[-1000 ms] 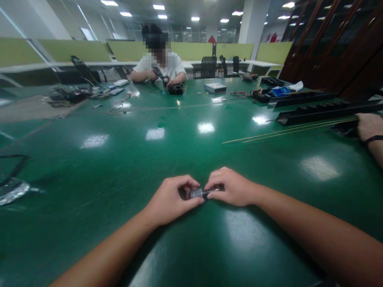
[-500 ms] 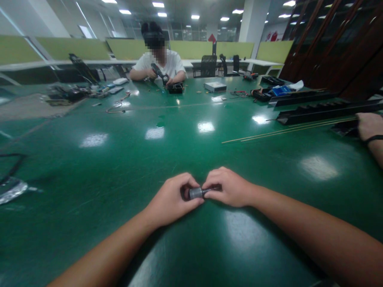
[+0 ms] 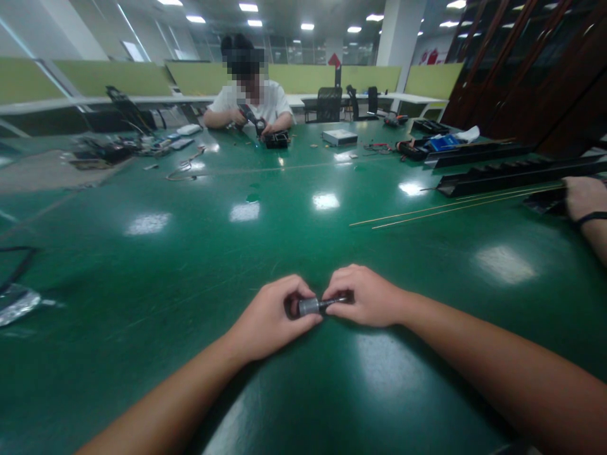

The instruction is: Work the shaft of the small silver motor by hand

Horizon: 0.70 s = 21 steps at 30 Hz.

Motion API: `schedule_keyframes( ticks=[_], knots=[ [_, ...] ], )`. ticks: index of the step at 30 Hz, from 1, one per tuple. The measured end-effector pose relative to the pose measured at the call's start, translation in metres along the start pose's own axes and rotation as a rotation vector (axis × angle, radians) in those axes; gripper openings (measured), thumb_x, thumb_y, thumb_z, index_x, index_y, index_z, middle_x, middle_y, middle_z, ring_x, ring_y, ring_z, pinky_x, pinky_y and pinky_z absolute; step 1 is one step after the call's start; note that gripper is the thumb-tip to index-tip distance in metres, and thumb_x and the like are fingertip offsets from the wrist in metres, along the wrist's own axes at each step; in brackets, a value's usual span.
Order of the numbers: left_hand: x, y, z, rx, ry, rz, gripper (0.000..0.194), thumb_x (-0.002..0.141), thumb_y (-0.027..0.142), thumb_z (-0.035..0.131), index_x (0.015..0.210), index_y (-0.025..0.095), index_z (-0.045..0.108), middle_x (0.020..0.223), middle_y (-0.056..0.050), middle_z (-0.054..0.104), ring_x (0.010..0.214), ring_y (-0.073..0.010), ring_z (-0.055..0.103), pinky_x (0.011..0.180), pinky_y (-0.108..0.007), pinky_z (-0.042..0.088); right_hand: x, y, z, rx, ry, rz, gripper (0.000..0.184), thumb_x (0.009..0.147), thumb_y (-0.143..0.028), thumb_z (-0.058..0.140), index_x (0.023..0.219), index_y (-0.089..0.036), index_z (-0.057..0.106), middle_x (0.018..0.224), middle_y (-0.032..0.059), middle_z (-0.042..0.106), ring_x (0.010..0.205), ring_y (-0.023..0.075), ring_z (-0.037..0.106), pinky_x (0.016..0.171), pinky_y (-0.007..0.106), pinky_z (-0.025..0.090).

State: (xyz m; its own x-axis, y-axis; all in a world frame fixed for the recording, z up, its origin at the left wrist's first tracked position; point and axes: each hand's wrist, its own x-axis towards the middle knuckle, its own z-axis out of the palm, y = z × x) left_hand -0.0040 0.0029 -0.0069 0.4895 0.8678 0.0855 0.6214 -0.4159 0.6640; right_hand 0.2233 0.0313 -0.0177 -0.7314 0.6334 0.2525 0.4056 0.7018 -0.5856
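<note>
Just above the green table, or resting on it, lies a small grey metal cylinder (image 3: 309,306) with a narrower dark shaft on its right side; its exact kind I cannot make out. My left hand (image 3: 272,316) is curled around the cylinder's left end, thumb below and fingers above. With thumb and fingertips, my right hand (image 3: 363,296) pinches the dark shaft (image 3: 332,302). The two hands almost meet in the middle. Parts of the object are hidden behind my fingers and inside my left palm.
Across the green table (image 3: 190,284) a person in a white shirt (image 3: 272,95) handles a black device. At right, another person's hand (image 3: 584,199) is beside thin brass-coloured rods (image 3: 427,212) and black channels (image 3: 512,177). A grey box (image 3: 340,137) and cluttered electronics (image 3: 104,151) lie farther back.
Slightly more of the dark shaft shows between my hands, which otherwise stay in place. The tip of one thin rod at the right has slid a little to the left.
</note>
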Motion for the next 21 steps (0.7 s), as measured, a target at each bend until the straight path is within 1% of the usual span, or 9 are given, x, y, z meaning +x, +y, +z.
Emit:
schedule_keyframes(
  ticks=[21],
  knots=[
    [-0.0002,-0.0001,0.0014,-0.007,-0.004,-0.008,0.018,0.078,0.030,0.071,0.087,0.018,0.061,0.081,-0.001,0.062,0.068,-0.0150,0.057,0.061,-0.025,0.042,-0.0046,0.0010,-0.0079,-0.036,0.004,0.006,0.011,0.078,-0.020,0.068,0.087,-0.018,0.073,0.082,0.0032,0.070,0.077,0.0155,0.062,0.073,0.027,0.044]
  ],
)
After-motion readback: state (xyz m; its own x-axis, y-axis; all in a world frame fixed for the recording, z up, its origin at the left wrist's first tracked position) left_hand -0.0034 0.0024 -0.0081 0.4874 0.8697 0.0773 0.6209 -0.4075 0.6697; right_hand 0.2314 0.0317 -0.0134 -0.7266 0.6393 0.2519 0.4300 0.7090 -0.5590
